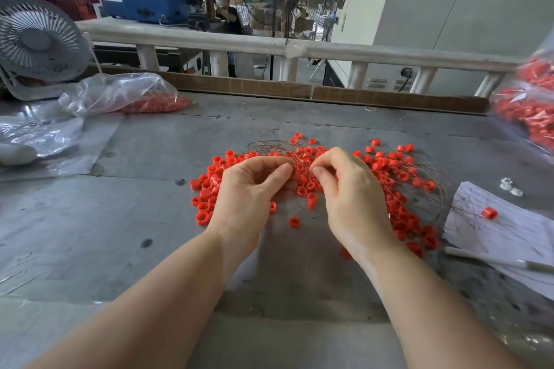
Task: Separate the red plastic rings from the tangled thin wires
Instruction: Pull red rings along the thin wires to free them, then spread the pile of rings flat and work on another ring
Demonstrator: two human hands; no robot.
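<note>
Dozens of red rings [311, 186] are lying heaped on the grey tabletop [150, 219], threaded through and snagged by a tangle of thin wires [278, 145]; I am watching from afar, so I am judging the work from this one view. On the far left a clear plastic bag [120, 93] is lying crumpled, glossy, with more red pieces inside it. Moving inward, the left hand [248, 192] is resting on the left side of the heap, thumb and forefinger curling together over the middle of the tangle; whether they are pinching a wire or a ring I cannot tell, the contact being too small to read. Beside it, the right hand [350, 195] is mirroring this, fingers curling in toward the same spot, almost touching the left.

For this step I am judging that one hand should be anchoring a strand while the other is sliding a ring along and off its free end; tugging sideways would likely be tightening the knot, since the wires look springy and hair-fine. The rings look like short, smooth, rigid tubes, apt to roll. At right, a handwritten paper sheet [509, 237] is carrying one stray ring.
</note>
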